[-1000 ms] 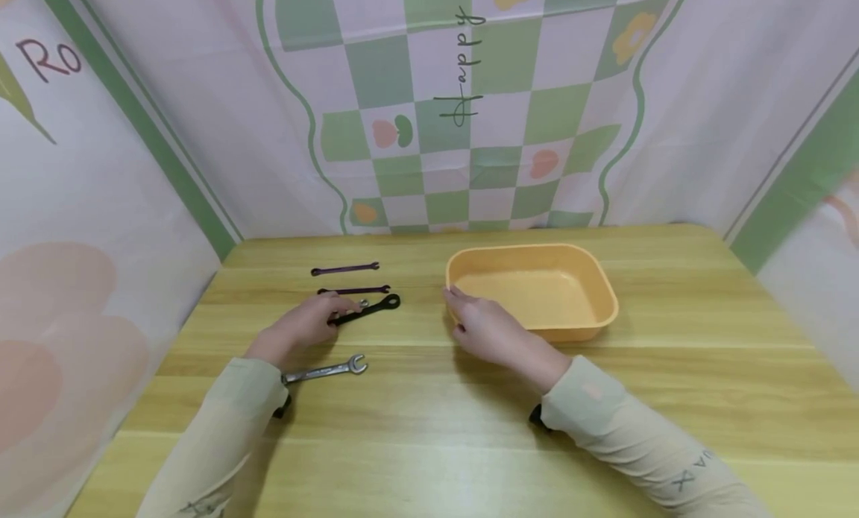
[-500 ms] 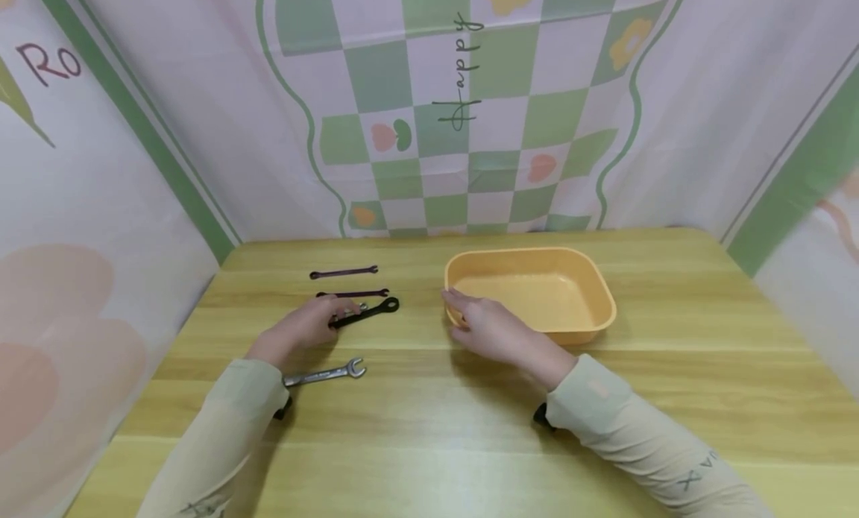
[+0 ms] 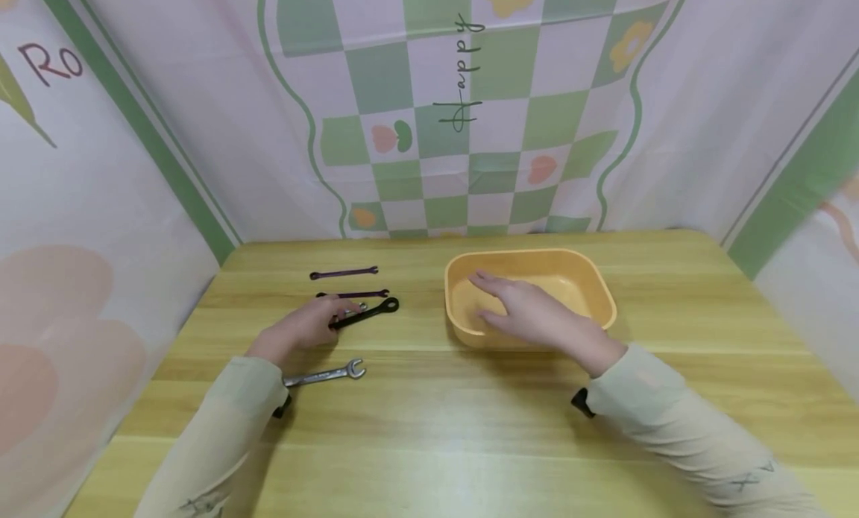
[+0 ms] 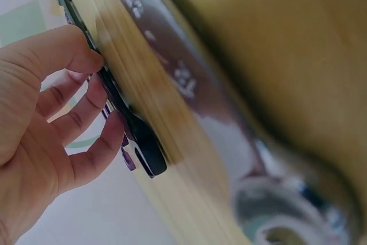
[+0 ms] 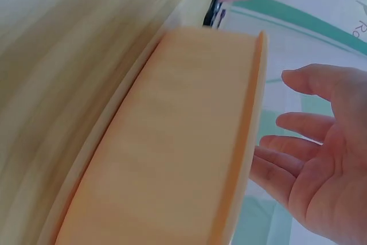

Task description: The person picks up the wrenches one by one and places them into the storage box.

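Note:
Between thumb and fingers, my left hand (image 3: pixel 303 326) pinches a black wrench (image 3: pixel 369 312) on the wooden table; its ring end points right. Just behind lies a small silver wrench (image 3: pixel 363 306), mostly covered by the fingers. The left wrist view shows my thumb on the black wrench's (image 4: pixel 133 123) near side and the fingertips on the other. My right hand (image 3: pixel 537 317) is over the yellow plastic tub (image 3: pixel 463 336), fingers extended and thumb apart, holding nothing. In the right wrist view it hovers beside the tub's rim (image 5: pixel 258 84).
Two thin purple wrenches, the rear one (image 3: pixel 344 273) and the nearer one (image 3: pixel 365 294), lie behind my left hand. A larger silver wrench (image 3: pixel 325 375) lies in front, partly under the left wrist. A printed curtain (image 3: pixel 443 175) borders the table's back.
My right hand has let go of the tub's left rim and moved right, over the tub. The left hand stays at the black wrench.

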A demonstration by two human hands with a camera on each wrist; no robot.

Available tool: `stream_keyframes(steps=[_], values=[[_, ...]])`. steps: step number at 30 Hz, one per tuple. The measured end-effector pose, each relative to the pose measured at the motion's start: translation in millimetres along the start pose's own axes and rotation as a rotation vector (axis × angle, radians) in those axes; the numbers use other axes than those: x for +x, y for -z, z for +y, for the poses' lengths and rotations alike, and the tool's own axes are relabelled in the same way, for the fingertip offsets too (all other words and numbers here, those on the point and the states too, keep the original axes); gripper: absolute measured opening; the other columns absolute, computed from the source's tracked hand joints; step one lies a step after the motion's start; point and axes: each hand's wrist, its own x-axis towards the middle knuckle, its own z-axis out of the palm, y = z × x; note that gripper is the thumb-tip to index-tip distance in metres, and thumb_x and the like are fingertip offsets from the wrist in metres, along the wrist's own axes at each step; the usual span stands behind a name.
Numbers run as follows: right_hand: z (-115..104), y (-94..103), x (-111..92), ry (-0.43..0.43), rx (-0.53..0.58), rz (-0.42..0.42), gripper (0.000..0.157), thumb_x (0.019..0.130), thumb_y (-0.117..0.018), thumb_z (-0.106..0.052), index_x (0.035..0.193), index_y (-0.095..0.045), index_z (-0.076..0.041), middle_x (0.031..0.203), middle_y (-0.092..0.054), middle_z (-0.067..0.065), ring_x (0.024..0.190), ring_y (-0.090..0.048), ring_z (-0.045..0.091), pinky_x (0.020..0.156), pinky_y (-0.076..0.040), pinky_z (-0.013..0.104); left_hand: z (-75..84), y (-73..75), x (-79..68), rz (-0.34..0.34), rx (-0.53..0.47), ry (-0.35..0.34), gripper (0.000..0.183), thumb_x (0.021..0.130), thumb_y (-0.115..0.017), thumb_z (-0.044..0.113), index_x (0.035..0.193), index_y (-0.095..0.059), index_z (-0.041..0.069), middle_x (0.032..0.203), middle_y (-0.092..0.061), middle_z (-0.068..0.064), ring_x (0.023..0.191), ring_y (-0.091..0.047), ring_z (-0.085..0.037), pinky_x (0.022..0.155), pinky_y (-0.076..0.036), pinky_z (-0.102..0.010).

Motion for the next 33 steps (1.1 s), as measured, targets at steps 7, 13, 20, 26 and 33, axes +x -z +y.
stream_keyframes(steps=[7, 13, 20, 26, 33], values=[[20.2, 10.2, -13.6, -0.003, -0.025, 0.02, 0.06, 0.102, -0.064, -0.022, 0.153, -0.043, 0.003, 0.156, -0.038, 0.025, 0.136, -0.045, 0.044, 0.109, -0.04, 0.058, 0.5, 1.7, 0.7, -0.01, -0.004, 0.002, 0.068, 0.08, -0.06, -0.018, 0.144, -0.057, 0.004, 0.12, -0.061, -0.018, 0.093, -0.058, -0.025, 0.07, -0.049, -0.032], [40.6, 21.6, -26.7, 0.002, 0.001, 0.048, 0.062, 0.102, -0.063, -0.018, 0.155, -0.039, 0.001, 0.159, -0.035, 0.023, 0.131, -0.05, 0.047, 0.11, -0.037, 0.06, 5.8, 6.7, 0.3, -0.02, -0.053, 0.064, 0.07, 0.08, -0.059, -0.019, 0.145, -0.057, 0.006, 0.123, -0.063, -0.021, 0.077, -0.055, -0.02, 0.064, -0.048, -0.029], [63.0, 37.3, -45.5, 0.007, 0.004, 0.095, 0.062, 0.103, -0.063, -0.018, 0.156, -0.038, 0.001, 0.16, -0.034, 0.024, 0.141, -0.037, 0.049, 0.11, -0.033, 0.065, 6.2, 10.3, -3.3, -0.025, -0.052, 0.076, 0.068, 0.081, -0.06, -0.018, 0.145, -0.058, 0.006, 0.124, -0.063, -0.023, 0.073, -0.053, -0.02, 0.062, -0.048, -0.029], [85.8, 46.2, -66.5, -0.037, 0.007, 0.098, 0.065, 0.102, -0.065, -0.021, 0.157, -0.037, 0.001, 0.16, -0.031, 0.026, 0.142, -0.032, 0.052, 0.11, -0.031, 0.067, 4.3, 9.9, -5.0, -0.019, -0.048, 0.06, 0.067, 0.082, -0.06, -0.019, 0.144, -0.058, 0.004, 0.127, -0.062, -0.024, 0.067, -0.047, -0.017, 0.059, -0.044, -0.028], [107.7, 47.8, -86.9, -0.096, -0.023, 0.112, 0.067, 0.102, -0.066, -0.028, 0.153, -0.039, 0.006, 0.157, -0.034, 0.03, 0.138, -0.035, 0.056, 0.107, -0.032, 0.069, 7.0, 10.6, -7.0, -0.034, -0.069, 0.09, 0.067, 0.084, -0.06, -0.018, 0.146, -0.057, 0.006, 0.131, -0.06, -0.026, 0.062, -0.045, -0.015, 0.056, -0.044, -0.027]])
